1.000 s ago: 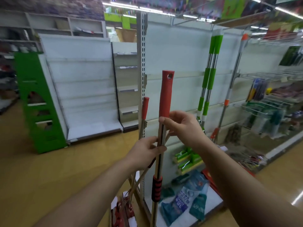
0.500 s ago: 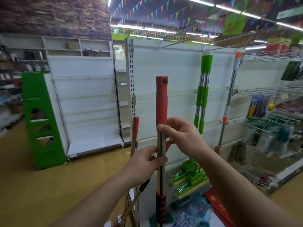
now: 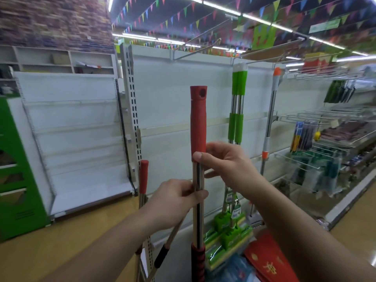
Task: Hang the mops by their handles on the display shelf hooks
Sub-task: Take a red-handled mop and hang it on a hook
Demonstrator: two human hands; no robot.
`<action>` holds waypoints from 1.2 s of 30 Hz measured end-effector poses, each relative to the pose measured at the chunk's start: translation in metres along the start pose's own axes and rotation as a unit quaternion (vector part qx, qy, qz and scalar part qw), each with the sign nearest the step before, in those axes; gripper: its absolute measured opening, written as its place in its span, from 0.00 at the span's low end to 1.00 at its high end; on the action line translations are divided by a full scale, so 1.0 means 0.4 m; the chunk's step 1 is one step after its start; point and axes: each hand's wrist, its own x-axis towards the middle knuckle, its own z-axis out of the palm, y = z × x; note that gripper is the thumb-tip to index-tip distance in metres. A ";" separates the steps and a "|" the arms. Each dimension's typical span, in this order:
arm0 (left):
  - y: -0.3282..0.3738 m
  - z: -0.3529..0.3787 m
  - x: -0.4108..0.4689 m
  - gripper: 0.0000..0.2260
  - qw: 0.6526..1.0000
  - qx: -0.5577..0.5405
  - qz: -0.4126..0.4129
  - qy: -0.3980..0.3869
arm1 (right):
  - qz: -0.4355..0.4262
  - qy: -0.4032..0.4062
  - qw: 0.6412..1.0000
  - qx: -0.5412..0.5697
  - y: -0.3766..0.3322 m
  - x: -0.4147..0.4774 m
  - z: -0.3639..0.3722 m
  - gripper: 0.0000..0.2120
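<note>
Both hands are holding a red mop upright before the shelf.
The left hand (image 3: 175,202) is gripping the red mop (image 3: 198,127) on its steel shaft; the right hand (image 3: 225,161) is pinching it just under the red sleeve, while green mops (image 3: 237,110) are hanging on the shelf (image 3: 173,94) beyond.

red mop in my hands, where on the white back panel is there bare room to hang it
Free: the white back panel between the slotted upright and the hung green mops. A narrower gap separates those from the orange-tipped mop. Crowded: the wire racks at right.
</note>
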 end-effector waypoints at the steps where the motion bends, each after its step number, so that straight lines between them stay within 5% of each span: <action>1: 0.006 -0.006 0.014 0.27 1.000 0.007 0.004 -0.005 | -0.004 0.003 1.000 -0.002 0.002 0.011 -0.008 0.09; 7: 0.055 -0.030 0.089 0.29 1.000 0.005 0.016 -0.020 | -0.035 0.001 0.999 -0.007 -0.003 0.079 -0.074 0.08; 15: 0.137 -0.013 0.178 0.06 0.997 -0.022 0.043 0.063 | -0.081 -0.022 0.996 0.009 -0.012 0.157 -0.174 0.14; 23: 0.242 0.032 0.256 0.17 0.989 0.026 0.012 0.143 | -0.109 -0.054 0.992 0.033 -0.004 0.241 -0.287 0.10; 36: 0.295 0.030 0.323 0.11 0.971 0.031 -0.050 0.233 | -0.109 -0.094 0.987 0.066 -0.001 0.363 -0.313 0.11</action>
